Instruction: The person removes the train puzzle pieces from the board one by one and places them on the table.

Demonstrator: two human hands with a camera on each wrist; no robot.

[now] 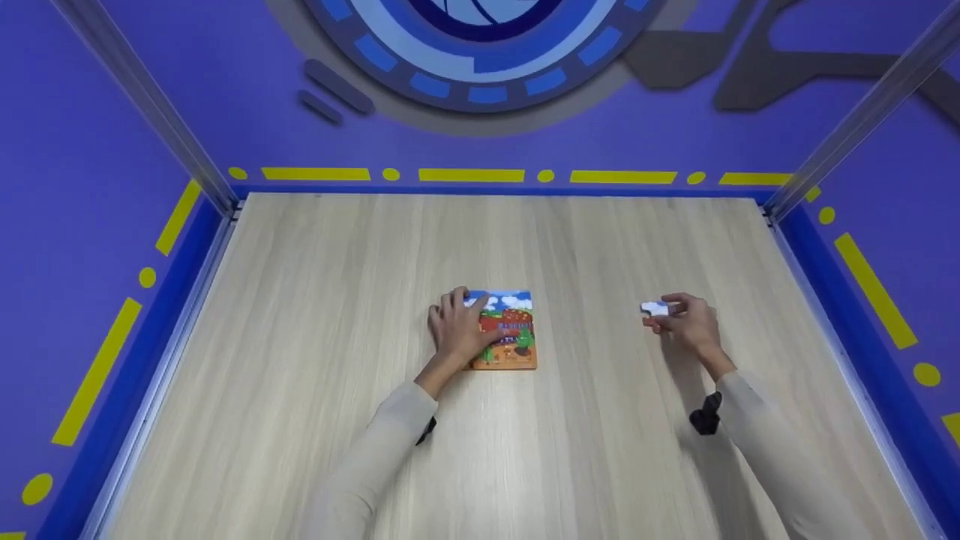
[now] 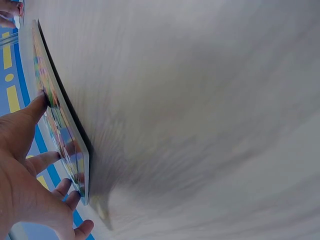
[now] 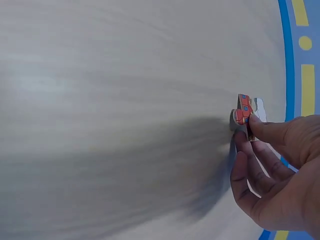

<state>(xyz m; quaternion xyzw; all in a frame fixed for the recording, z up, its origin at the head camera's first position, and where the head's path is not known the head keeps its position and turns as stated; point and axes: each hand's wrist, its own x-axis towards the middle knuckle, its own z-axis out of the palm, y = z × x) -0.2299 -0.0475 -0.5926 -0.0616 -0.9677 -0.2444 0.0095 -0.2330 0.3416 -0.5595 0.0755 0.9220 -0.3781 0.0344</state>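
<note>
A colourful jigsaw puzzle [image 1: 514, 349] lies flat on the table, with a sky, clouds and a red shape in its picture. My left hand [image 1: 459, 328] rests on its left part, fingers spread, the thumb reaching across the picture. In the left wrist view, the left hand's fingertips touch the puzzle [image 2: 60, 115] near its edge. Off to the right, my right hand [image 1: 691, 324] pinches small puzzle pieces [image 1: 654, 309] between thumb and fingers, just above the table. The right wrist view shows a red piece [image 3: 243, 111] and a whitish one beside it, partly hidden by the thumb.
The wood-grain table [image 1: 585, 450] reaches back to a blue wall [image 1: 480, 150] with yellow marks. Metal frame posts [image 1: 180, 135] stand at the back corners, and side walls flank both table edges.
</note>
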